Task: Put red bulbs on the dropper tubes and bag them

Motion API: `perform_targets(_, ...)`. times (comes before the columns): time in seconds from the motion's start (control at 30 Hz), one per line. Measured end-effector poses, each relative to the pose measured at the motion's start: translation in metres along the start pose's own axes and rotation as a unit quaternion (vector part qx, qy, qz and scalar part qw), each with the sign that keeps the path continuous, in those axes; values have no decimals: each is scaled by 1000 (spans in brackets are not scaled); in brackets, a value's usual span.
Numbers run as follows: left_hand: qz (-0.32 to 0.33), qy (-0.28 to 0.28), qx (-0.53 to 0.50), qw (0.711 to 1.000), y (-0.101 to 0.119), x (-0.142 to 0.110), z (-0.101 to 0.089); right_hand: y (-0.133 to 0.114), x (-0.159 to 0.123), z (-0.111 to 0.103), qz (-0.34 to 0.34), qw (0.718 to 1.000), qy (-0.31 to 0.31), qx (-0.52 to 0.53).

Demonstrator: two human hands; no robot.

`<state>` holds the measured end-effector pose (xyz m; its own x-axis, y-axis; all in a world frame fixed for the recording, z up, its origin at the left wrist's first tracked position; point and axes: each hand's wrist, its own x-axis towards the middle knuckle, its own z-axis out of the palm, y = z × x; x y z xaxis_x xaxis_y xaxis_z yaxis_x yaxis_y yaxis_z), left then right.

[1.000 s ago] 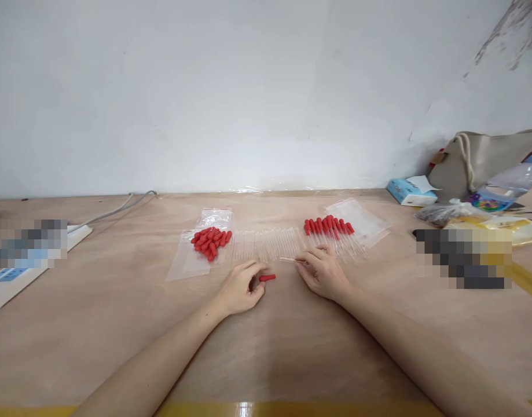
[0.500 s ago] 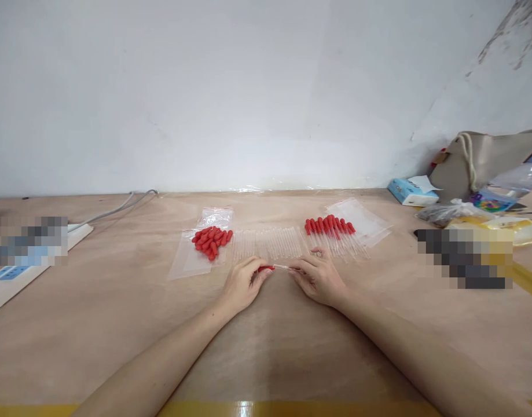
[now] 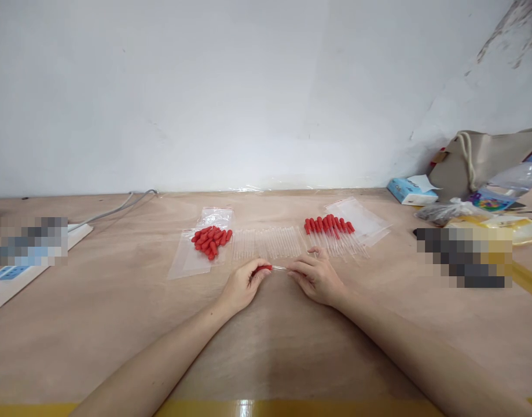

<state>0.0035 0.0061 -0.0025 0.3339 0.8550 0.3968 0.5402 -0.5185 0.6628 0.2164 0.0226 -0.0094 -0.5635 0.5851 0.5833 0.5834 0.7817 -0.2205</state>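
Observation:
My left hand pinches a red rubber dropper bulb in front of me. From the bulb a clear dropper tube runs to my right hand, whose thumb and fingers close on its other end. How deep the tube sits in the bulb is hard to see. Beyond my hands lies a row of clear tubes. A heap of loose red bulbs rests on plastic bags at the left. Several droppers with red bulbs lie side by side at the right.
Clear zip bags lie under the bulb heap, and more bags lie behind the droppers. A blue tissue pack, a grey bag and a plastic bottle stand at right. At left is a power strip with a grey cable.
Both hands have shifted very slightly left with the bulb and tube between them. The bulbs, tubes and droppers on the table lie as before.

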Motion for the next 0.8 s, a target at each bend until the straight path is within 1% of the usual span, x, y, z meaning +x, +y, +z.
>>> perform_targets(0.17,49,-33,5,998,4,-1,-3,3,1,-3,-14,1000,-21,-10)
perform_targets(0.27,68,-45,44,996,5,-1,-4,3,2,-5,-18,999,-25,-36)
perform_targets(0.43,98,-48,114,987,4,-1,-4,-4,4,-6,-27,997,-11,-69)
perform_targets(0.6,114,-51,136,983,3,-2,-3,-11,4,-2,-23,997,-4,-67)
perform_targets(0.8,135,-66,171,974,-1,-2,-4,-11,3,5,-17,998,-32,-50)
